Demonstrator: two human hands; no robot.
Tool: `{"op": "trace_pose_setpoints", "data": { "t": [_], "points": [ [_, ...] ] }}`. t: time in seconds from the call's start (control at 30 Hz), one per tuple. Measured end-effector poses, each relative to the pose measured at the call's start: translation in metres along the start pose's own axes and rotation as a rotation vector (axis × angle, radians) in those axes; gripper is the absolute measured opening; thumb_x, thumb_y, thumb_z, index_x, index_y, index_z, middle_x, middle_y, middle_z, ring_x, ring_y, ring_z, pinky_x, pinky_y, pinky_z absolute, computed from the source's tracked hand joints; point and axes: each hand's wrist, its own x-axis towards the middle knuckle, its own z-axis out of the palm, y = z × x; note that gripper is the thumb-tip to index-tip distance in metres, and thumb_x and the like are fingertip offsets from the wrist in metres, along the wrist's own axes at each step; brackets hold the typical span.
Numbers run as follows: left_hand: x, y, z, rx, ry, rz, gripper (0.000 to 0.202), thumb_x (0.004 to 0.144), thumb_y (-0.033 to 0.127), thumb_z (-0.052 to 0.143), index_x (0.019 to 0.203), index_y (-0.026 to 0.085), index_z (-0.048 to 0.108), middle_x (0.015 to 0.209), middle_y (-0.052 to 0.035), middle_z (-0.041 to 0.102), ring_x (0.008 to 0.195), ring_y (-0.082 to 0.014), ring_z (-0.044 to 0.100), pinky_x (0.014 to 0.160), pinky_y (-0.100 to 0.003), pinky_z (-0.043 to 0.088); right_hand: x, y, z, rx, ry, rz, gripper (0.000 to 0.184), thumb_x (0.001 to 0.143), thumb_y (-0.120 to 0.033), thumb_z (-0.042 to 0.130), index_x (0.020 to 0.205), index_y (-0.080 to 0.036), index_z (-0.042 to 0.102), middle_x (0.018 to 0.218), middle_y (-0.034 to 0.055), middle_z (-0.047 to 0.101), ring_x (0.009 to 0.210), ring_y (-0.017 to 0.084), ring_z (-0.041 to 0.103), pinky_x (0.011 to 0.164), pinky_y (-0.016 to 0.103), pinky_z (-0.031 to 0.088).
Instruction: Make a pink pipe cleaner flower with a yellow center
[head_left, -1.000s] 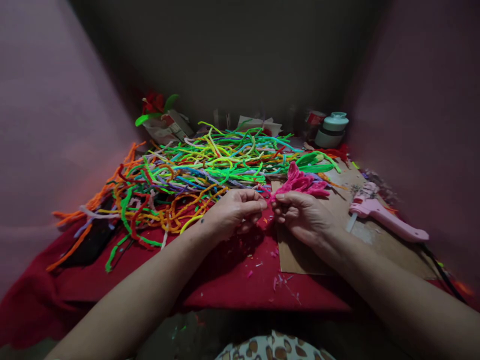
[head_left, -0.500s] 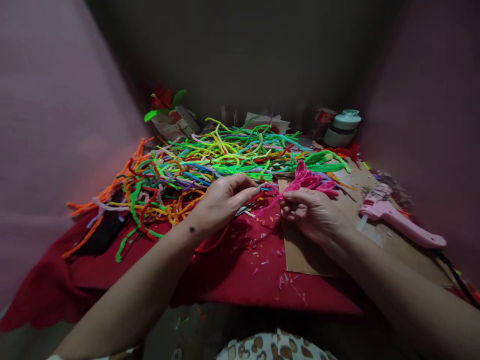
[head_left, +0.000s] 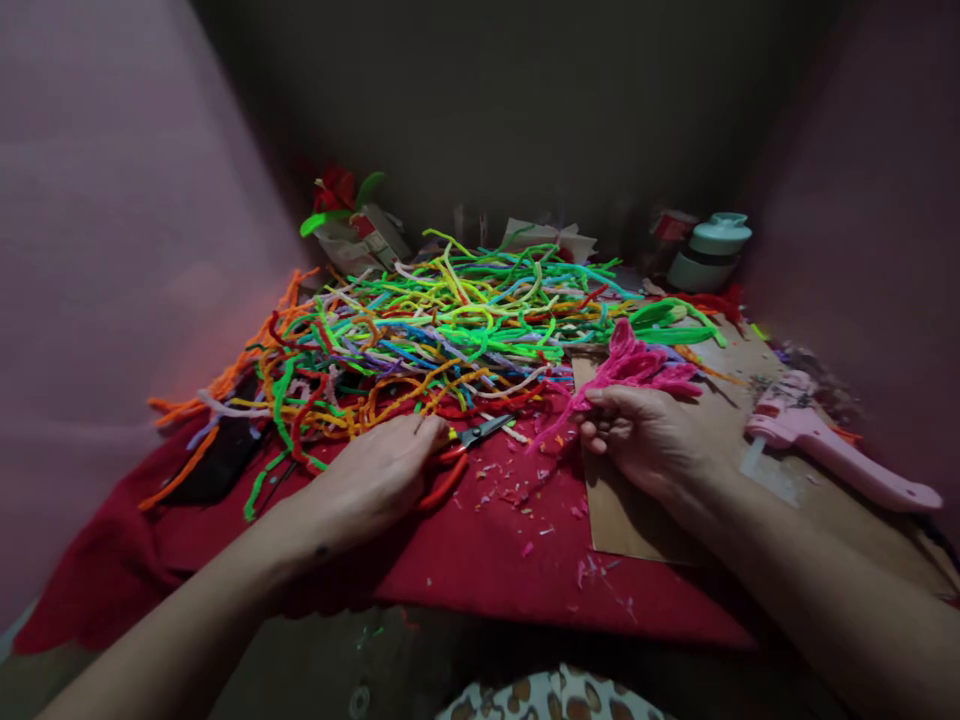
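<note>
The surface (head_left: 487,570) has room for moving along its near edge; the pile (head_left: 465,320) crowds the far side. Cardboard (head_left: 630,530) lies to the right. The right hand (head_left: 637,430) pinches the flower (head_left: 637,365) by its stem at the cardboard's left edge. The left hand (head_left: 394,460) curls over the scissors (head_left: 471,436); whether it grips, I cannot tell. Handling scissors seems the step in hand; the next move calls for blades clear of the pile.
</note>
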Motion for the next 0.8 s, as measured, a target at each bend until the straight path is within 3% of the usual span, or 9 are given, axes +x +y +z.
{"op": "trace_pose_setpoints", "data": {
  "t": [0.07,0.17,0.3,0.4,0.5,0.8],
  "points": [
    [-0.003,-0.006,-0.002,-0.03,0.011,-0.057,0.009,0.081,0.02,0.038,0.085,0.018,0.046,0.08,-0.004,0.058,0.066,-0.0151,0.053,0.059,-0.025,0.039,0.001,0.001,-0.001,-0.016,-0.007,-0.026,0.003,0.055,-0.015,0.061,0.053,-0.013,0.061,0.049,0.0028,0.058,0.043,0.01,0.05,0.036,0.02,0.032],
    [-0.011,-0.006,-0.005,-0.09,0.0,-0.119,0.019,0.079,0.021,0.043,0.098,0.017,0.044,0.083,-0.0045,0.062,0.07,-0.0172,0.057,0.06,-0.026,0.042,0.003,0.003,-0.003,-0.062,-0.034,-0.067,0.006,0.058,-0.017,0.062,0.053,-0.013,0.062,0.05,0.003,0.059,0.042,0.01,0.05,0.036,0.02,0.033],
    [-0.017,0.008,-0.005,-0.007,0.079,0.022,0.04,0.085,0.014,0.031,0.125,0.018,0.035,0.104,-0.0086,0.063,0.086,-0.0199,0.061,0.069,-0.027,0.045,0.006,0.009,-0.007,-0.133,-0.075,-0.106,0.009,0.061,-0.016,0.063,0.053,-0.013,0.061,0.048,0.0019,0.058,0.041,0.01,0.051,0.036,0.02,0.033],
    [-0.013,0.02,-0.002,0.19,0.027,0.13,0.045,0.083,0.01,0.03,0.127,0.019,0.039,0.097,-0.0094,0.063,0.078,-0.0218,0.061,0.063,-0.031,0.048,0.005,0.011,-0.008,-0.173,-0.106,-0.117,0.01,0.063,-0.016,0.061,0.053,-0.015,0.062,0.046,0.001,0.057,0.039,0.008,0.047,0.036,0.02,0.032],
    [-0.008,0.03,-0.002,0.318,0.0,0.152,0.048,0.08,0.006,0.033,0.127,0.017,0.041,0.089,-0.0095,0.063,0.072,-0.0221,0.061,0.059,-0.032,0.048,0.001,0.009,-0.005,-0.238,-0.125,-0.138,0.014,0.064,-0.016,0.059,0.05,-0.014,0.061,0.042,0.0011,0.054,0.036,0.008,0.044,0.034,0.02,0.028],
    [-0.003,0.039,-0.007,0.404,-0.039,0.131,0.05,0.08,0.004,0.033,0.128,0.017,0.038,0.089,-0.0077,0.063,0.068,-0.021,0.063,0.051,-0.03,0.045,-0.004,0.008,-0.001,-0.287,-0.103,-0.072,0.016,0.062,-0.017,0.06,0.046,-0.015,0.058,0.04,0.0015,0.053,0.034,0.009,0.044,0.033,0.021,0.025]
  ]
}}
